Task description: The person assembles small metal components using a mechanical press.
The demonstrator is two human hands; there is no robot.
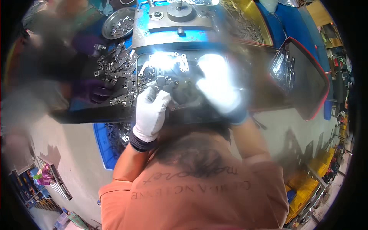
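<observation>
My left hand (150, 113), in a white glove with a dark cuff, is over the near part of the dark work tray (191, 114). Its thumb and fingers pinch together on a small dark metal part (168, 85). Blurred and washed out by glare, my right hand (221, 86) is over the tray's right side; its fingers cannot be made out. Small metal pieces (163, 61) lie beyond my left hand, partly lost in bright light. Just past the tray stands a blue machine block (140, 28) with a steel plate bolted on top.
Metal brackets (119, 65) are heaped at the left. Beside them shows a co-worker's purple-gloved hand (94, 92). A round metal bowl (119, 23) and a yellow tray (264, 23) hold parts. At right is a red-edged dark tray (312, 76); a blue crate (101, 147) stands below.
</observation>
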